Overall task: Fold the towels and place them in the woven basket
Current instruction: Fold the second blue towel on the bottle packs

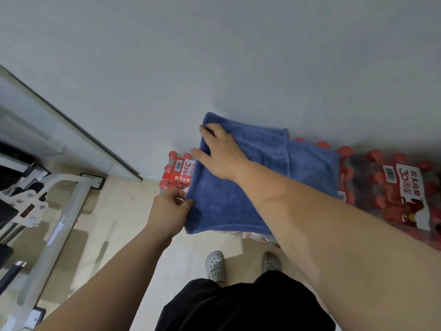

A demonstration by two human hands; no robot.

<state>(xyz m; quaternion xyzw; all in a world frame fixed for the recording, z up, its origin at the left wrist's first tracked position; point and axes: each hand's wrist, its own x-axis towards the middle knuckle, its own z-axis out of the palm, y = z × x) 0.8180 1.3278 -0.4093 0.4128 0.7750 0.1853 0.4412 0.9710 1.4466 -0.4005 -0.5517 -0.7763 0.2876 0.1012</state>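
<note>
The blue towel (pixel 238 187) is lying over shrink-wrapped packs of red-capped bottles (pixel 391 187) standing on the floor against the wall, and that bumpy base is probably the main risk: as the person is working the fold, the cloth could be sagging between the caps or slipping off the near edge, which is already hanging over the front of the packs. The left hand (pixel 170 209) is pinching the near left corner, fingers (pixel 185 204) closed on the fabric; if that pinch is loosening, the corner may be dropping to the floor. The right hand (pixel 220 156) is pressing flat near the far left edge, fingers spread wide and gripping nothing, so the layers could be sliding out of line beneath it. The towel is looking soft and plush, folded over, with a second layer showing at the right. No woven basket is showing.
</note>
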